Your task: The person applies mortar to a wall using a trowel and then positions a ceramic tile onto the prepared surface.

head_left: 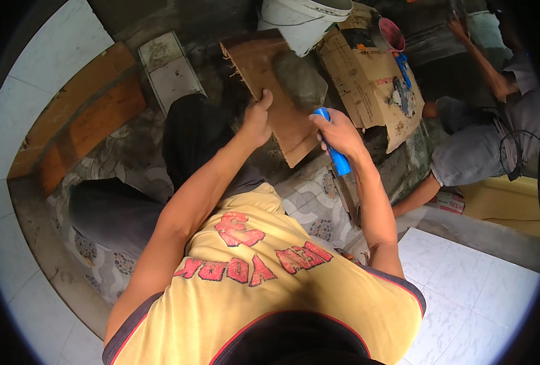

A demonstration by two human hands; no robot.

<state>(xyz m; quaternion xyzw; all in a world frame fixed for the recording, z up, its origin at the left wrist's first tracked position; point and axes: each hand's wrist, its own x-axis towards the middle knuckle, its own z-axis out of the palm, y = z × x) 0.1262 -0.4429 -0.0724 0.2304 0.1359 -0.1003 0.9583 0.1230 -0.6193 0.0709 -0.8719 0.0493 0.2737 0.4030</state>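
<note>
My left hand (258,115) grips the left edge of a brown board (288,137), which has a frayed side and a grey patch on its upper right that I cannot make out. My right hand (340,134) is wrapped round a blue cylindrical handle (340,164), held at the board's right side; I cannot tell what, if anything, is fitted to it. Just beyond the board stands a white bucket (291,33). Flattened cardboard (361,91) lies to the right, with a pink container (391,33) and another blue tool (402,68) on it.
Another person (477,143) is at the right, a bare arm raised. A pale tile slab (166,67) lies at the back left, near wooden planks (93,131). Concrete edges (35,237) border the patterned floor (309,207); white tiles (459,286) are at lower right.
</note>
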